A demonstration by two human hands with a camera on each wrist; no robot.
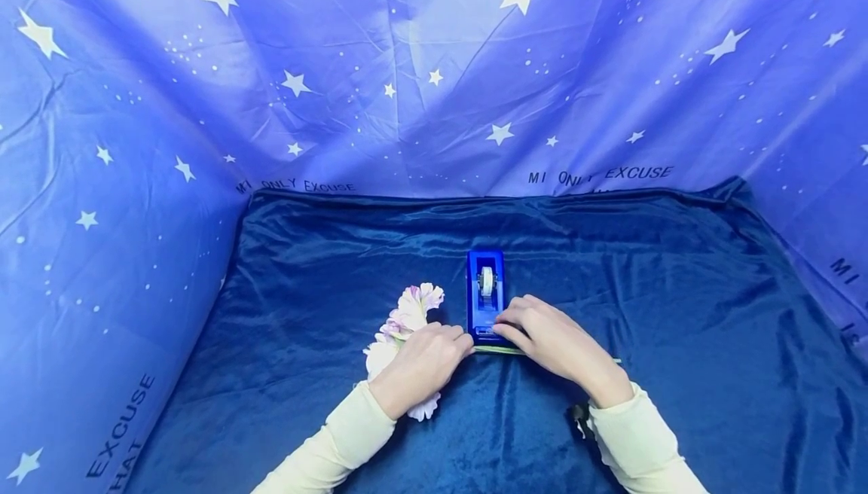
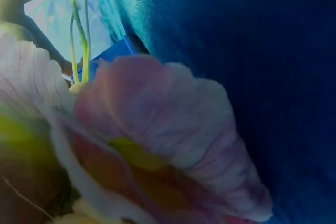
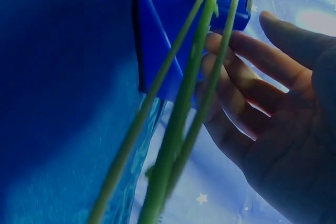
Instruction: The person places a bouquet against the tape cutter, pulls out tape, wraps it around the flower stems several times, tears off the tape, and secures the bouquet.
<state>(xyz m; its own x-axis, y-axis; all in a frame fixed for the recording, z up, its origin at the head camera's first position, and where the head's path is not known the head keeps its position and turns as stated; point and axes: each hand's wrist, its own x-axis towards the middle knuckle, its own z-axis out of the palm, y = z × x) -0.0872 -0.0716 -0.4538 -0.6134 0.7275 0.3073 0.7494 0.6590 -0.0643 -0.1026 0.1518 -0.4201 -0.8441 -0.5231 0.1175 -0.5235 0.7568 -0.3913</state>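
My left hand (image 1: 427, 362) grips several pale pink and white flowers (image 1: 410, 309) near the tops of their stems; petals hide most of that hand in the left wrist view. Green stems (image 3: 181, 98) run rightward, past the front end of a blue tape dispenser (image 1: 475, 313) and under my right hand (image 1: 551, 337). The dispenser holds a small roll of clear tape (image 1: 486, 283). At its front end, the fingers (image 3: 247, 72) of my right hand touch it, slightly bent, with the thumb apart from them. Whether tape lies at the fingertips is too small to tell.
A dark blue velvety cloth (image 1: 298, 313) with folds covers the table. Blue fabric with white stars (image 1: 407, 50) hangs behind and at both sides. A small black object (image 1: 579, 419) shows beside the right cuff.
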